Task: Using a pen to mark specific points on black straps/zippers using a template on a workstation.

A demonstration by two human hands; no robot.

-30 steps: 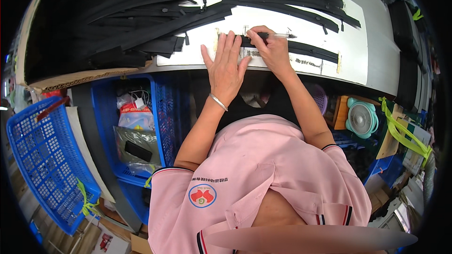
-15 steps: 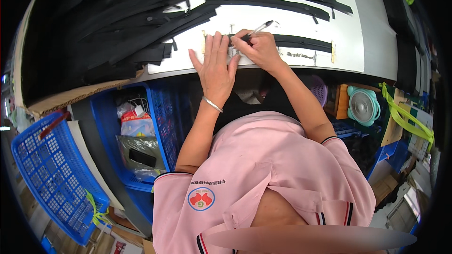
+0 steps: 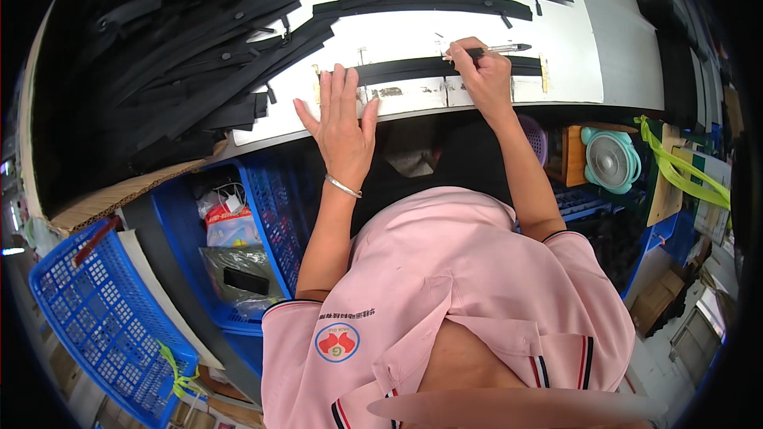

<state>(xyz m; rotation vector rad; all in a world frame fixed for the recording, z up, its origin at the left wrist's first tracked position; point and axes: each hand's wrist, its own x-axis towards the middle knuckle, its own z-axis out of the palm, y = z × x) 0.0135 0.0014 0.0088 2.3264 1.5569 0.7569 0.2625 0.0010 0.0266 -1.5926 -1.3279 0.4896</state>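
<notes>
A black zipper strip (image 3: pixel 401 71) lies lengthwise across a white board (image 3: pixel 572 71) on the worktable. My left hand (image 3: pixel 343 123) rests flat with fingers spread, its fingertips on the strip's left end. Further right, my right hand (image 3: pixel 486 83) pinches a pen (image 3: pixel 509 48); the pen points left, its tip close to the upper edge of the strip. Pencil-like marks and pieces of tape sit on the board around the strip. Beyond it, several more black zipper strips (image 3: pixel 445 4) lie side by side.
A large heap of black zipper strips (image 3: pixel 175 56) fills the table's left, bordered by a cardboard edge (image 3: pixel 127 191). Below stand a blue crate (image 3: pixel 270 214) with bags and a phone (image 3: pixel 245 281), and a blue basket (image 3: pixel 103 302). A small turquoise fan (image 3: pixel 612 159) stands at the right.
My right hand has moved right along the strip with the pen, away from my left hand. The pen now lies flatter. My left hand stays at the strip's left end.
</notes>
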